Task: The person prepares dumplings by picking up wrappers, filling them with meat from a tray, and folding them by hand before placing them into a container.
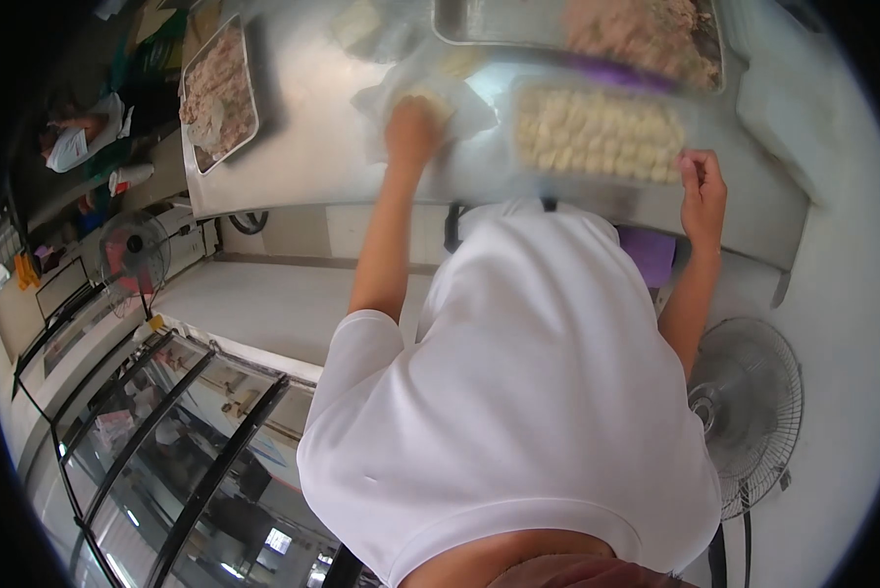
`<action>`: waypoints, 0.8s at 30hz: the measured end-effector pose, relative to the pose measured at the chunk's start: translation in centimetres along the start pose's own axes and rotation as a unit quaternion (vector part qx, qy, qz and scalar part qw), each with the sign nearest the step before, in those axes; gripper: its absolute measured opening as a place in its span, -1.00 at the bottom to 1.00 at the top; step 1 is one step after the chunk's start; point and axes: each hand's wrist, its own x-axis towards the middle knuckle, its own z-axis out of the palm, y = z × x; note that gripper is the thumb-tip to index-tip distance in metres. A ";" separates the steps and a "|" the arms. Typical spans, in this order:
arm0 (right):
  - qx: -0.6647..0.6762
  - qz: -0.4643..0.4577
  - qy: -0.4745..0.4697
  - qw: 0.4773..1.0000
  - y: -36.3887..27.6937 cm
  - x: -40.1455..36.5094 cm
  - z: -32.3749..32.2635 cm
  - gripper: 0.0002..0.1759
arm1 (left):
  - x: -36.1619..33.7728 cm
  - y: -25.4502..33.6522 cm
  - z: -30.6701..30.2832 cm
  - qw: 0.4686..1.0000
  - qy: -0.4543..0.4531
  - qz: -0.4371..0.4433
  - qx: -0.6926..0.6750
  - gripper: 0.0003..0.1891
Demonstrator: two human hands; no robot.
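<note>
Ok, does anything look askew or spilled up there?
The silver metal tray of pinkish minced mixture sits slanted at the left edge of the shiny steel table, so it looks askew. I see no clear spill; the long purple object is too blurred to judge.

I look from the wearer's head, forward and steeply down, close above the white shirt (518,363) and farther from the table (312,147), whose near edge and both near corners I see.
</note>
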 end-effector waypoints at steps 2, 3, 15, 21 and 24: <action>-0.001 0.006 -0.002 1.000 -0.2 0.1 0.2 -0.86 | -0.1 1.5 -0.7 1.000 0.013 0.019 0.015 -0.78; -0.001 0.006 -0.005 1.000 -0.3 0.1 0.3 -0.86 | -0.2 1.8 -0.8 0.998 0.025 0.039 0.029 -0.79; -0.001 -0.009 -0.023 1.000 -1.0 0.5 1.0 -0.85 | 0.8 -2.6 -0.4 0.989 -0.019 0.010 -0.143 -0.80; -0.060 0.012 -0.057 0.996 -2.3 1.5 1.1 -0.82 | 1.4 -3.9 -0.1 0.969 -0.071 -0.053 -0.230 -0.80; -0.015 0.004 -0.054 0.998 -2.0 2.3 3.1 -0.80 | 1.5 -4.6 -0.1 0.930 -0.076 -0.126 -0.337 -0.81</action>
